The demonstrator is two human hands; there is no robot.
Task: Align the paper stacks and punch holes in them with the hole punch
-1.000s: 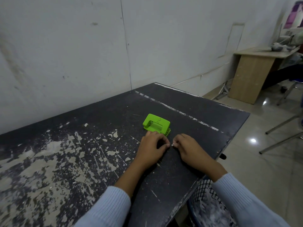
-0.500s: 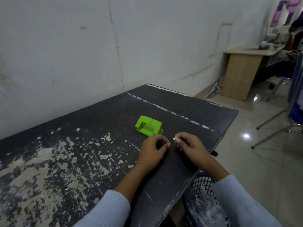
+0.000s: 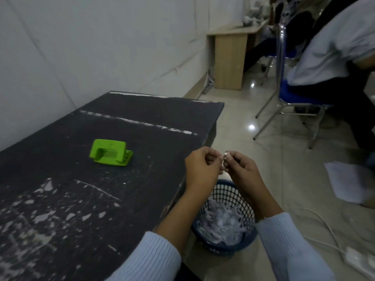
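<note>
Right of centre, the right grip pinches a white scrap above a blue basket, with the hole punch at left on the bench.

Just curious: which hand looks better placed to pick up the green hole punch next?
Probably the left hand: it is nearer the hole punch on the table, while the right hand pinches a white scrap.

White speck too small to identify; seated person cut off.

Bright green hole punch on a black worktop flecked with white scuffs toward its near left corner. Blue lattice basket; pale blue ribbed sleeves.
</note>
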